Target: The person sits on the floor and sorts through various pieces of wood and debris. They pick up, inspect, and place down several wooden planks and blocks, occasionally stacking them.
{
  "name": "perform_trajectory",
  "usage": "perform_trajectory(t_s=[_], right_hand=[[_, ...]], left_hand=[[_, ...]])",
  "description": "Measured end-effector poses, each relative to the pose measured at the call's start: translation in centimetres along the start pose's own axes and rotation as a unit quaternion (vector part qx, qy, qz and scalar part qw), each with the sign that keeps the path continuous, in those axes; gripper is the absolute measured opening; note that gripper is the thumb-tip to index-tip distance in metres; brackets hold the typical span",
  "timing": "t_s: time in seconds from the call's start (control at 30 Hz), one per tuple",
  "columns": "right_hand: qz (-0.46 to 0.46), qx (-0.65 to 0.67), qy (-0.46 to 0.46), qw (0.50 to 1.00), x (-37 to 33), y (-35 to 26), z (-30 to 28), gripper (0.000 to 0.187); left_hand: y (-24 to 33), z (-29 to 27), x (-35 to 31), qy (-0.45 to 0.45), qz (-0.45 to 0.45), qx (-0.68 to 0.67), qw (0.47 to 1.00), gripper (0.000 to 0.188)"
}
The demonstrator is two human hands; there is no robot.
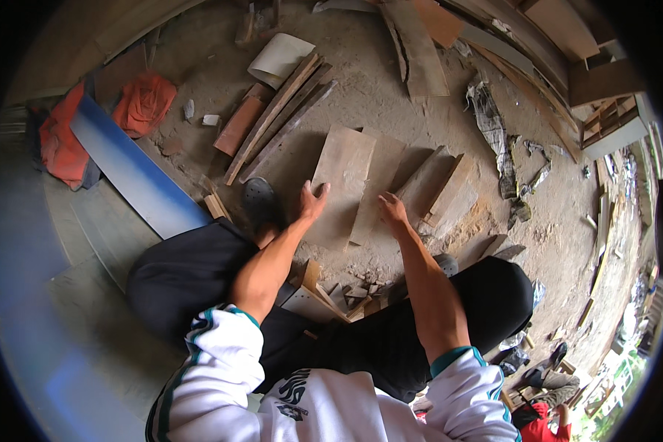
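Note:
Two flat wooden boards lie side by side on the dirt floor in front of me: a pale left board (345,158) and a browner board (381,166) partly under or against it. My left hand (314,202) is at the left board's near left edge, thumb and fingers apart. Over the browner board's right side is my right hand (393,209), its fingers loosely bent and parted, with nothing seen in them. Whether either hand touches wood I cannot tell. Just right of that hand, more wood pieces (446,188) stand or lean together.
Long wood strips (276,114) lie beyond my left foot. A blue-white panel (136,166) and orange cloth (144,103) are at the left. Wood scraps (357,293) lie between my legs. Crumpled sheeting (493,125) lies at the right. A person in red (549,423) is at the lower right.

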State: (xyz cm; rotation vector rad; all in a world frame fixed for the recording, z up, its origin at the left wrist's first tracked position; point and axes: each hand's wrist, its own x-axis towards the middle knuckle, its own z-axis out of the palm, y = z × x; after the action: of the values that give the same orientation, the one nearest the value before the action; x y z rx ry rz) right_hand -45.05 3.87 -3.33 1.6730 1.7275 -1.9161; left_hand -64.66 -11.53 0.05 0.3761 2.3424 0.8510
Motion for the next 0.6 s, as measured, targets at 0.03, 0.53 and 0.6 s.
perform_trajectory(t_s=[0.03,0.53,0.6], right_hand=[[-0.004,0.007,-0.002,1.0,-0.8,-0.3,0.0,0.053],[0.068,0.039,-0.057,0.995,-4.7,-1.6,0.9,0.047],[0.069,0.048,-0.053,0.995,-4.7,-0.7,0.7,0.048]], left_hand=[[-0.3,0.2,0.7,-0.003,0.006,-0.002,1.0,0.087],[5.4,-8.9,10.6,0.115,0.036,0.396,0.91,0.094],[6.1,-11.3,11.8,0.124,0.009,0.428,0.895,0.106]])
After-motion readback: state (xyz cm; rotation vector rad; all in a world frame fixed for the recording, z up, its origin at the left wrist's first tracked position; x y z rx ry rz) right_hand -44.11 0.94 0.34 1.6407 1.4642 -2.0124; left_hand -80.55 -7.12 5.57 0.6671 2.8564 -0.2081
